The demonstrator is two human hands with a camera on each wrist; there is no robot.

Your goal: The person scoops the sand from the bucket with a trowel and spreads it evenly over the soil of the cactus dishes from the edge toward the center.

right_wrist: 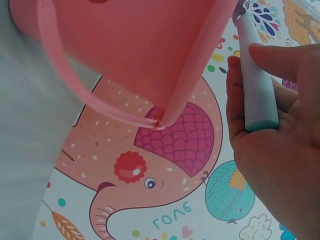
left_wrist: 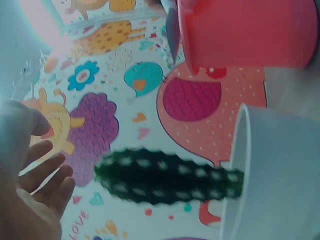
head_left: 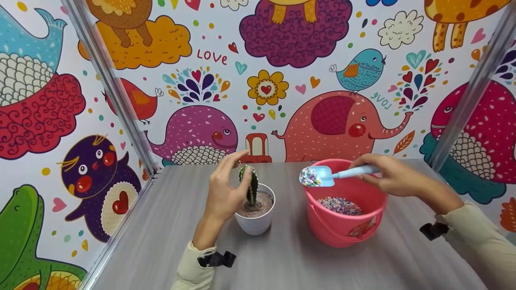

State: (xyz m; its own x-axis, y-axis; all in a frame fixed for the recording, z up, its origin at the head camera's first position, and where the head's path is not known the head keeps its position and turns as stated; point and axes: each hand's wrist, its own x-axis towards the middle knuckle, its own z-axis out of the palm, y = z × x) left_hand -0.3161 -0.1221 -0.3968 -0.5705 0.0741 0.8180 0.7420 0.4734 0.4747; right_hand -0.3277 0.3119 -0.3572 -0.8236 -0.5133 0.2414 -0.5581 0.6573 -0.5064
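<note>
Relaxed, empty left hand (head_left: 223,193) beside potted cactus (head_left: 249,184), right hand (head_left: 393,175) gripping bead-laden blue scoop (head_left: 322,176), "LOVE" (head_left: 211,56) on wall.

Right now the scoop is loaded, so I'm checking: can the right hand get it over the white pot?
Probably yes: the right hand holds the blue scoop above the pink bucket; the white pot stands beside it, though the left hand hovers by the cactus.

Right hand (right_wrist: 280,150) grips pale blue scoop handle (right_wrist: 257,75), just beside pink bucket (right_wrist: 145,45); bucket's bail handle (right_wrist: 85,95) hangs loose; elephant wallpaper (right_wrist: 165,165) behind.
</note>
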